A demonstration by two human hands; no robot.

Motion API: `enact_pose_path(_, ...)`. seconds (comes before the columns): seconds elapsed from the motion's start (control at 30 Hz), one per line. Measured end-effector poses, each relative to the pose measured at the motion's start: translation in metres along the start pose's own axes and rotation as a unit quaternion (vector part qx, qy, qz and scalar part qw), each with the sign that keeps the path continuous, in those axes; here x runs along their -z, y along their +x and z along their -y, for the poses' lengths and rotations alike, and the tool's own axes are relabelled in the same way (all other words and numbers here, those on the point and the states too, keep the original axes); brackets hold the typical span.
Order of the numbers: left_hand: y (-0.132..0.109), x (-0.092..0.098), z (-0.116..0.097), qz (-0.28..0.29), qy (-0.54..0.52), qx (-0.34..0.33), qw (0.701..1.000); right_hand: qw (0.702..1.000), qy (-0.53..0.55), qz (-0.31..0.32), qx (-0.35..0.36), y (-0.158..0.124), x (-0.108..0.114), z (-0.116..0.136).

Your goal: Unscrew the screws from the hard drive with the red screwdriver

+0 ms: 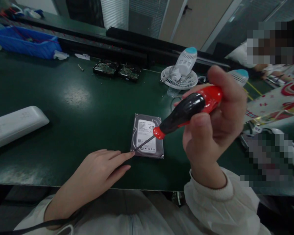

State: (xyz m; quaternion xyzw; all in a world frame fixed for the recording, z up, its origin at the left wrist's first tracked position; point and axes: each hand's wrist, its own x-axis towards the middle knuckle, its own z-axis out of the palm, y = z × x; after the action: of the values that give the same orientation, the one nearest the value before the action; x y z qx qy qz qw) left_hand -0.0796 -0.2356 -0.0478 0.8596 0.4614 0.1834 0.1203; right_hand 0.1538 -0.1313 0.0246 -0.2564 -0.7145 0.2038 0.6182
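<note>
A hard drive [147, 135] with a white label lies flat on the green table in front of me. My right hand [215, 120] is wrapped round the red and black handle of a screwdriver [183, 111], held at a slant. Its thin shaft runs down to the left, and the tip meets the drive's near left corner. My left hand [105, 166] is beside that corner, index finger stretched out and touching it next to the tip. The thumb is apart from the fingers, and nothing shows in this hand.
Two drives with bare circuit boards [106, 67] and a loose screw-like piece [80, 68] lie at the back. A white fan [180, 76] stands behind my right hand. A blue bin [26, 42] is at back left, a white casing [17, 125] at left. Another person sits at right.
</note>
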Motion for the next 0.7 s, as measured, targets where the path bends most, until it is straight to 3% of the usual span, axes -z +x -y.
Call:
enact_pose_path(0.1, 0.001, 0.001, 0.0, -0.003, -0.005, 0.001, 1.0, 0.997, 0.047, 0.0, 0.066, 0.002, -0.002, -0.004)
enact_pose_path(0.2, 0.003, 0.001, 0.001, -0.007, -0.012, -0.001, 1.0, 0.996, 0.007, -0.028, 0.086, 0.004, -0.001, -0.006)
enact_pose_path(0.3, 0.004, 0.002, 0.001, -0.008, -0.021, -0.002, 1.0, 0.996, -0.028, -0.028, 0.077, 0.004, 0.001, -0.006)
enact_pose_path(0.43, 0.004, 0.003, 0.0, -0.009, -0.019, -0.006, 1.0, 0.996, 0.048, 0.011, 0.079, 0.005, 0.0, -0.01)
enact_pose_path(0.6, 0.003, 0.003, 0.0, -0.014, -0.014, -0.005, 1.0, 0.994, -0.009, -0.03, 0.108, 0.005, 0.001, -0.014)
enact_pose_path(0.7, 0.002, 0.002, 0.001, -0.011, -0.01, -0.001, 1.0, 0.996, 0.035, 0.007, 0.083, 0.006, 0.001, -0.014)
